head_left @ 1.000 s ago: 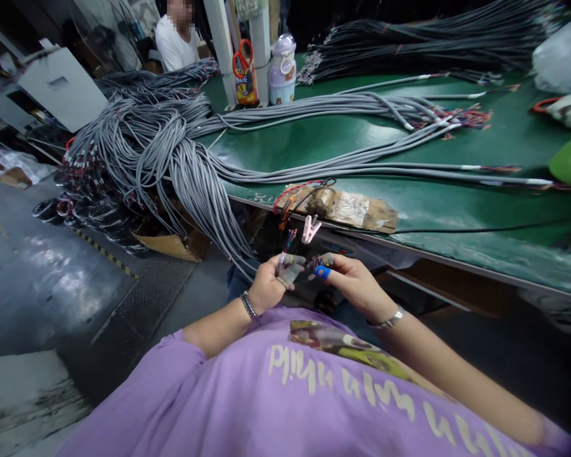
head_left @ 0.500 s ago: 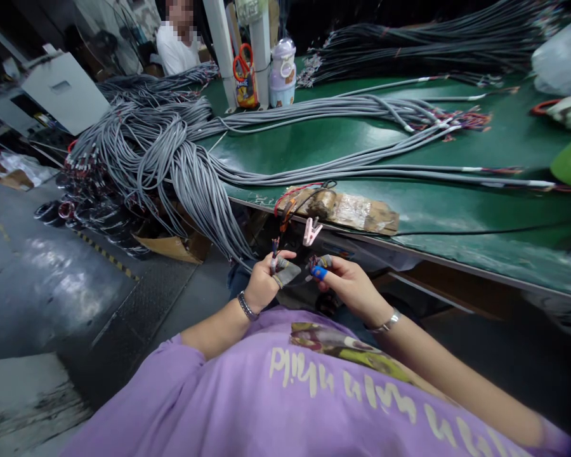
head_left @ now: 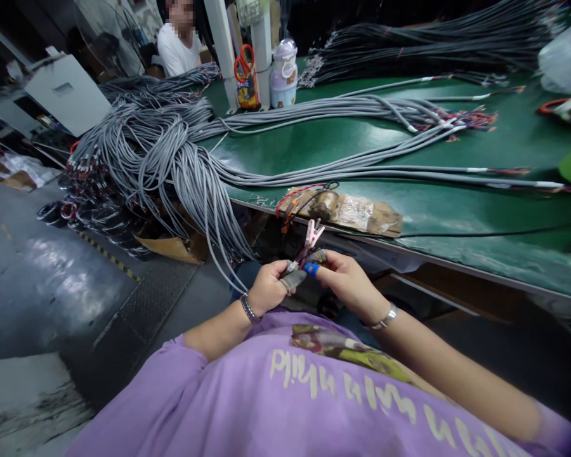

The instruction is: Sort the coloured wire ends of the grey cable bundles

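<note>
My left hand (head_left: 266, 287) is closed around the end of a grey cable (head_left: 219, 257) that hangs down from the bench. My right hand (head_left: 345, 282), with a blue cot on one fingertip, pinches the cable's small coloured wire ends right beside the left hand. Both hands meet just below the bench edge. A pink clip (head_left: 312, 233) hangs directly above the fingers, under a taped cardboard block (head_left: 356, 212) with red and black leads.
A thick mass of grey cables (head_left: 171, 152) drapes off the green bench (head_left: 457, 197) to the floor at left. Scissors (head_left: 245, 63) and a lilac bottle (head_left: 283, 71) stand at the back. A person in a white shirt (head_left: 178, 47) sits beyond. Dark cables (head_left: 433, 44) lie far back.
My two hands have come together; they were slightly apart, each with its own tuft of wires. They have also risen a little toward the pink clip.
</note>
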A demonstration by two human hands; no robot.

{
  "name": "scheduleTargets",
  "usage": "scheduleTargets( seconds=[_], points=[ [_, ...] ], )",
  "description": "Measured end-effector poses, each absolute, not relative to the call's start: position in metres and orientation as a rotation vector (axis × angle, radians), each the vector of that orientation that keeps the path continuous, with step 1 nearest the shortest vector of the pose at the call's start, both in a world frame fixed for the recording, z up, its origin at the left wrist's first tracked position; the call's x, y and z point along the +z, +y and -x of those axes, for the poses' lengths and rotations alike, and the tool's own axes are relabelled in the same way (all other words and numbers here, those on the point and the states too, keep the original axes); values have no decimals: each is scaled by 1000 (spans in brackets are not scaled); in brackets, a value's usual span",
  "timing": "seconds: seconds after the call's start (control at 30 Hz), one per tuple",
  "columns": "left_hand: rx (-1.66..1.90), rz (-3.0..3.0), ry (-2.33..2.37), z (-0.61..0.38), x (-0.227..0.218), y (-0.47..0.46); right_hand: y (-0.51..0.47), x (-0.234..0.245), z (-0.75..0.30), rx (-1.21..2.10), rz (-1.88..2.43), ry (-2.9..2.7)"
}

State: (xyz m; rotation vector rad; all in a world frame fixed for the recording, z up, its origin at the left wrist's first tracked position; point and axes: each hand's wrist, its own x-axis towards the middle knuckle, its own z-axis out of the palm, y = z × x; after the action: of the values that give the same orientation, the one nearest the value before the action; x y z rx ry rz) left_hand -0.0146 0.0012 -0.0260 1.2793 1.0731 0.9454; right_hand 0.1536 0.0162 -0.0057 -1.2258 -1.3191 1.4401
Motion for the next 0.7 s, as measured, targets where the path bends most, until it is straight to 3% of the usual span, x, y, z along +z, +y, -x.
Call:
scheduleTargets(
  seconds=[0.2,0.7],
  points=[
    [1158,-1005,1085,6,-34,-3,7,-6,-154,1334,1126,-1379],
    [1022,-887,1057,3,-32,-7,13,-13,-150,1384,1113,-1417]
  ],
)
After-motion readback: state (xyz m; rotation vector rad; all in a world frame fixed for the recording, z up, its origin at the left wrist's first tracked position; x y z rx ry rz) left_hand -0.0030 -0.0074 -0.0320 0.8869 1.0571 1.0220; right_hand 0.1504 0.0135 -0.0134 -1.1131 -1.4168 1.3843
